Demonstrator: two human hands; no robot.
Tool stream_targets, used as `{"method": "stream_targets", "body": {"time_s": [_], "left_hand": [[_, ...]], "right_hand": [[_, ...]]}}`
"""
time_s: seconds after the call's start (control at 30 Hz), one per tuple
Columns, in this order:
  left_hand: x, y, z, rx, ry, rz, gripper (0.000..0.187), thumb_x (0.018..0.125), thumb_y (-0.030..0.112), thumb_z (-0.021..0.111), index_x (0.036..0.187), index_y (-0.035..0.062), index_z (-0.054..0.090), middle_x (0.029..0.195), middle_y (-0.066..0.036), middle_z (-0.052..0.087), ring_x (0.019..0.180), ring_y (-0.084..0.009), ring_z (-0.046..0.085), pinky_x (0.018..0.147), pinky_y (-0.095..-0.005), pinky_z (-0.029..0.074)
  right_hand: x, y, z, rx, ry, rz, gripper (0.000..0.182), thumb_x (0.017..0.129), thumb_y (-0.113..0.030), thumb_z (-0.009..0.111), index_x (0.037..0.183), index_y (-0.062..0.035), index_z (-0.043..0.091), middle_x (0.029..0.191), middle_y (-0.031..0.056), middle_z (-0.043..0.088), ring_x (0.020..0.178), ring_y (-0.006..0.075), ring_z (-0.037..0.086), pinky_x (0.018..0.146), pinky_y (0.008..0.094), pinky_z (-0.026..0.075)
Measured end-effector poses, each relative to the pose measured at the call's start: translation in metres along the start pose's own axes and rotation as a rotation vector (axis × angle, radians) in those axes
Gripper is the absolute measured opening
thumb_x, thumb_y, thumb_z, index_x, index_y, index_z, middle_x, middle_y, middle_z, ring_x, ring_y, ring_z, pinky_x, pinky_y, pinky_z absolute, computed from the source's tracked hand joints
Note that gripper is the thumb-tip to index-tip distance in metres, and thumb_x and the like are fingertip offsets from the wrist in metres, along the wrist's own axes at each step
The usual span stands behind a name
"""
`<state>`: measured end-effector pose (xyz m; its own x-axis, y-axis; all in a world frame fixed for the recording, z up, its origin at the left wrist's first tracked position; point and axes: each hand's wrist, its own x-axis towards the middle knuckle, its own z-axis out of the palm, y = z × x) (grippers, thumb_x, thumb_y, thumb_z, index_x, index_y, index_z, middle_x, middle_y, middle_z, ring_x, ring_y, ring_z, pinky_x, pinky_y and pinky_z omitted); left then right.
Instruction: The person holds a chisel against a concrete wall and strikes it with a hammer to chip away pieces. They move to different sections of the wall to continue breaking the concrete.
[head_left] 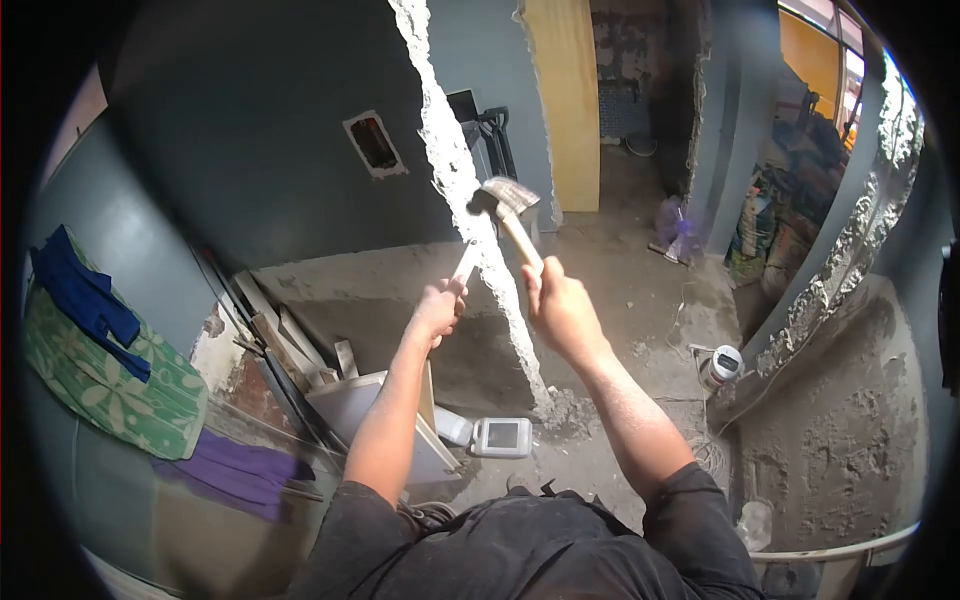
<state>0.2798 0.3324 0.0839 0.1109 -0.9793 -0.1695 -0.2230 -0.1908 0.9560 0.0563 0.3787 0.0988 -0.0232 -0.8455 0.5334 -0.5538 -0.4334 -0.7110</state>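
Nearest the camera, at 6 o'clock, we see our own dark shirt [520, 550] and both forearms reaching up toward the middle of the head view. Our right hand [560, 305] is wrapped tight round the wooden handle of a hammer [505, 200], whose head sits at about 12 o'clock from the hand, right against the rough broken edge of the wall [460, 180]. Our left hand [440, 305], just to 9 o'clock of the right, is closed round a thin pale chisel [465, 262] that points up at the same edge, just below the hammer head.

As we judge it, the chipping is well along but not finished. The wall edge is already ragged from top to floor, and rubble [570, 410] lies at its foot. The hammer and chisel are at work on the upper part.

At 7 o'clock of the hands, boards [290, 350] lean in the corner. A small white device [502, 437] lies on the floor at 6 o'clock. Cloths [100, 340] hang at 9 o'clock. A white can [720, 365] stands at 4 o'clock.
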Motion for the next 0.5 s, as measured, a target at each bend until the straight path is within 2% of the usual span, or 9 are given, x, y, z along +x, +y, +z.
{"method": "stream_targets", "body": {"time_s": [0.07,0.1,0.17,0.2,0.23,0.3,0.37,0.43,0.5], "left_hand": [[-0.006,0.005,0.000,0.155,0.008,-0.042,0.029,0.101,0.037,0.049,0.091,0.0112,0.056,0.060,0.004,0.046,0.041,-0.0046,0.033,0.035,-0.0248,0.022],[0.007,-0.012,-0.004,0.242,-0.055,-0.112,0.030,0.102,0.037,0.049,0.090,0.0106,0.057,0.061,0.004,0.046,0.041,-0.0050,0.033,0.036,-0.0246,0.024],[0.003,-0.020,0.005,0.171,-0.009,-0.052,0.029,0.101,0.035,0.050,0.089,0.0098,0.057,0.060,0.003,0.046,0.041,-0.0055,0.035,0.036,-0.0248,0.025],[0.002,-0.021,0.012,0.213,0.020,-0.035,0.025,0.100,0.031,0.051,0.089,0.0090,0.057,0.060,0.004,0.046,0.042,-0.0060,0.036,0.036,-0.0251,0.024],[0.023,-0.052,0.013,0.266,0.074,0.196,0.020,0.098,0.027,0.054,0.090,0.0088,0.058,0.059,0.004,0.046,0.042,-0.0058,0.037,0.037,-0.0253,0.024],[0.008,-0.037,0.009,0.092,-0.025,0.199,0.027,0.093,0.033,0.057,0.081,0.0087,0.059,0.059,0.003,0.048,0.045,-0.0075,0.043,0.039,-0.0261,0.030],[-0.007,-0.008,-0.002,-0.117,-0.091,0.132,0.029,0.093,0.036,0.057,0.087,0.0085,0.059,0.059,0.005,0.047,0.045,-0.0057,0.041,0.039,-0.0241,0.029],[-0.015,0.015,-0.013,-0.040,-0.083,0.090,0.030,0.096,0.038,0.053,0.089,0.0087,0.058,0.059,0.005,0.046,0.044,-0.0049,0.040,0.038,-0.0233,0.029],[-0.009,0.017,-0.020,0.033,-0.103,0.043,0.030,0.097,0.036,0.051,0.089,0.0078,0.057,0.060,0.005,0.046,0.044,-0.0053,0.040,0.038,-0.0238,0.029]], "right_hand": [[-0.002,0.000,-0.002,-0.231,-0.272,0.120,0.038,0.101,-0.040,0.045,0.095,-0.0022,0.050,0.077,0.0256,0.065,0.076,0.0458,0.065,0.068,0.0543,0.052],[-0.004,-0.001,-0.005,-0.226,-0.264,0.117,0.038,0.101,-0.040,0.045,0.095,-0.0022,0.050,0.077,0.0256,0.065,0.076,0.0458,0.065,0.068,0.0543,0.052],[-0.002,-0.005,-0.015,-0.269,-0.342,0.133,0.040,0.101,-0.041,0.043,0.096,-0.0020,0.051,0.080,0.0256,0.066,0.079,0.0451,0.066,0.070,0.0547,0.052],[-0.003,-0.011,-0.019,-0.248,-0.292,0.131,0.038,0.101,-0.040,0.044,0.094,-0.0025,0.051,0.078,0.0251,0.065,0.078,0.0453,0.065,0.070,0.0547,0.051],[-0.001,-0.020,-0.026,-0.254,-0.288,0.128,0.038,0.101,-0.040,0.044,0.094,-0.0025,0.051,0.078,0.0251,0.065,0.078,0.0453,0.065,0.070,0.0547,0.051],[0.004,-0.035,-0.034,-0.127,-0.120,0.131,0.036,0.101,-0.038,0.046,0.092,-0.0031,0.050,0.076,0.0248,0.064,0.076,0.0458,0.064,0.068,0.0552,0.050],[0.008,-0.040,-0.040,0.007,0.041,0.014,0.028,0.101,-0.030,0.051,0.091,-0.0033,0.049,0.069,0.0236,0.061,0.069,0.0450,0.062,0.060,0.0528,0.047],[0.010,-0.039,-0.044,0.042,0.103,-0.035,0.026,0.102,-0.027,0.051,0.092,-0.0034,0.049,0.061,0.0203,0.057,0.057,0.0401,0.059,0.053,0.0463,0.042],[0.011,-0.039,-0.047,0.050,0.112,-0.035,0.027,0.102,-0.027,0.051,0.091,-0.0030,0.049,0.060,0.0192,0.055,0.054,0.0386,0.057,0.051,0.0447,0.041]]}}
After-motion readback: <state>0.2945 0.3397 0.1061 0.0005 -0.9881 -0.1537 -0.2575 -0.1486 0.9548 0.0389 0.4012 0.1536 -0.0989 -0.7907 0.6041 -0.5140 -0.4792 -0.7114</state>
